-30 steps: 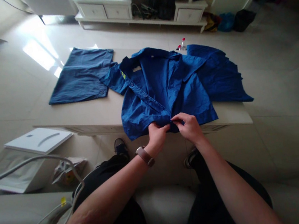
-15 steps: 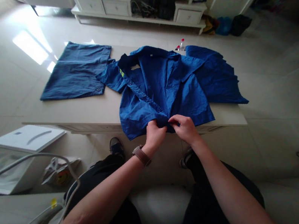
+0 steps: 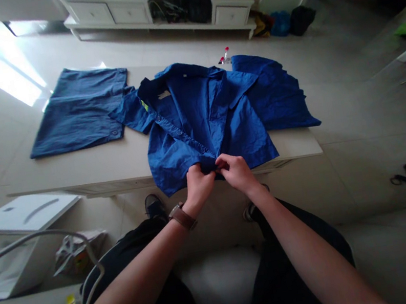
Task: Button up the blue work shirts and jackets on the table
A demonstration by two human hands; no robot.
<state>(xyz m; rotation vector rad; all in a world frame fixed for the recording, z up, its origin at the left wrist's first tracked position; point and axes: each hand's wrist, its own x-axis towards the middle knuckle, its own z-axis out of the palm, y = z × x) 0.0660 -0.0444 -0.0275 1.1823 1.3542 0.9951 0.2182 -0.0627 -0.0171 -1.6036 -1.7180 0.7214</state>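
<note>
A blue button-up jacket (image 3: 236,115) lies spread on the pale low table (image 3: 73,168), its collar at the far side and its front partly open. At the near hem, my left hand (image 3: 199,183) is closed on the left front edge, beside a row of buttons. My right hand (image 3: 236,171) pinches the cloth right beside it, the two hands' fingertips nearly touching. What lies between the fingertips is too small to make out. The hem hangs slightly over the table's near edge. A brown-strapped watch (image 3: 182,216) is on my left wrist.
Folded blue cloth (image 3: 81,110) lies at the table's left, another blue garment (image 3: 274,90) at its right. Small red-capped bottles (image 3: 226,55) stand behind. A white box (image 3: 22,213) and a grey hose (image 3: 64,232) are at left; a white TV cabinet (image 3: 129,14) stands beyond.
The head view has shifted, so the table and garments appear further left. Both hands stay together at the jacket's hem, with their grip little changed.
</note>
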